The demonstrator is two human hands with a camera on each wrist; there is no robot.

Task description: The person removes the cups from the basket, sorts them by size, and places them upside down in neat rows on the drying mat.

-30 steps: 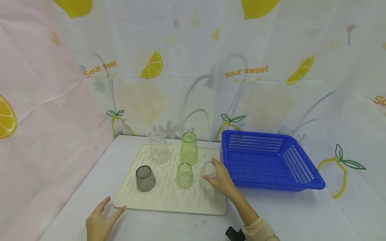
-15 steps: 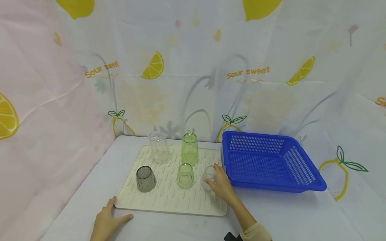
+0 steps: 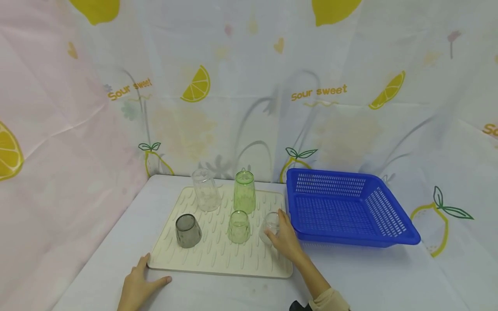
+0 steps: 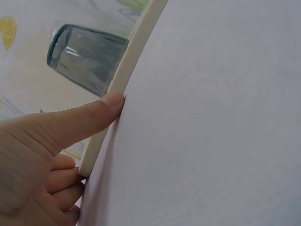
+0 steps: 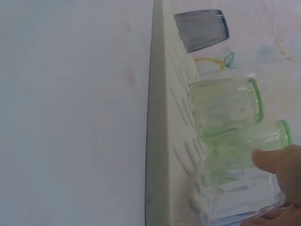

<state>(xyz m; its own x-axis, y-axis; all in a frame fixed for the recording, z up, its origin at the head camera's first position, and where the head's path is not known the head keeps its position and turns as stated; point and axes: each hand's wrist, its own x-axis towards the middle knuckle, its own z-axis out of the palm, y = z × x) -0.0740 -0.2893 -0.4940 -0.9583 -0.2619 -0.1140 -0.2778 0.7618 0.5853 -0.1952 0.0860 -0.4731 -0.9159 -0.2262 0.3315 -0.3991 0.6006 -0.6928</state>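
My right hand [image 3: 285, 237] grips a small clear glass [image 5: 244, 197] between thumb and fingers, at the right side of a ridged cream drying mat [image 3: 218, 259]. The glass appears to stand on the mat; part of it is behind the fingers. My left hand [image 3: 136, 285] is at the mat's front left corner, thumb and fingers spread, with fingertips touching the corner and the thumb by the front edge. Also on the mat are a short dark grey glass [image 3: 188, 233], a short green glass [image 3: 239, 229], a tall green glass [image 3: 244, 194] and a tall clear glass [image 3: 206, 192].
A blue perforated plastic basket [image 3: 330, 211] sits close to the right of the mat. White cloth [image 3: 218, 296] covers the table, and a lemon-printed curtain [image 3: 241, 77] hangs behind it.
My right hand has lowered the small clear glass toward the mat, then stayed nearly still. My left hand has moved right to the mat's front left corner.
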